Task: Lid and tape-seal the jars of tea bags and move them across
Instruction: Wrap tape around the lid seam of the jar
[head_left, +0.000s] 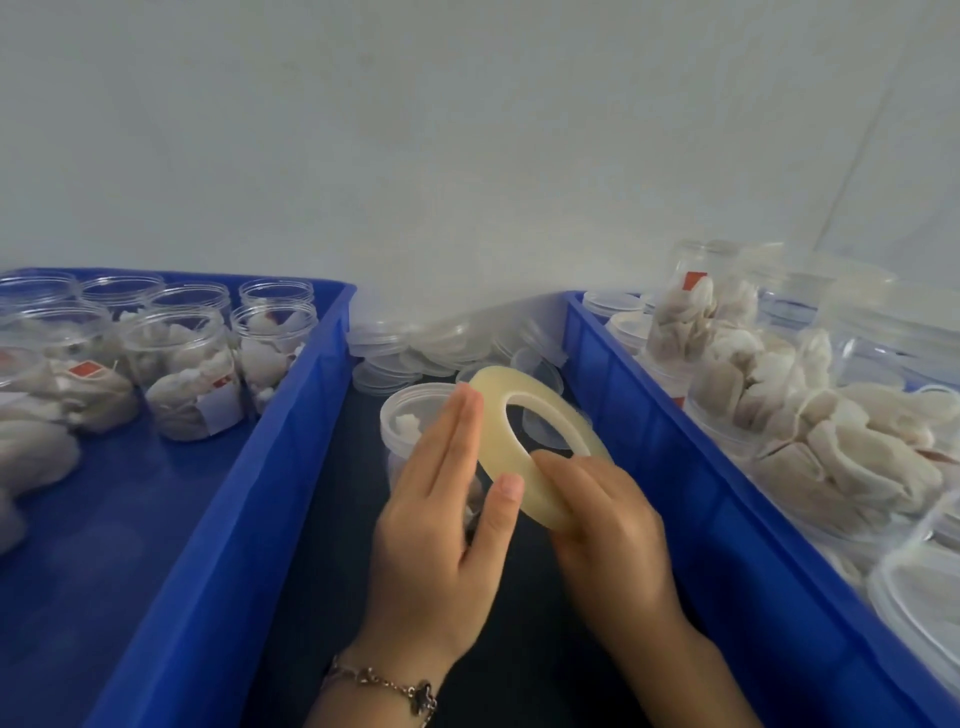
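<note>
A lidded clear jar of tea bags (410, 415) stands on the dark table between two blue crates. My left hand (441, 499) lies against its right side with straight fingers, the thumb touching the tape roll. My right hand (602, 519) grips a pale ring of clear tape (524, 415) by its lower edge, tilted just right of the jar. The jar's lower body is hidden behind my left hand.
The left blue crate (291, 415) holds several open jars of tea bags (187, 374). The right blue crate (675, 447) holds lidded jars (701, 306) and loose tea bags. A pile of clear lids (436, 343) lies behind the jar by the white wall.
</note>
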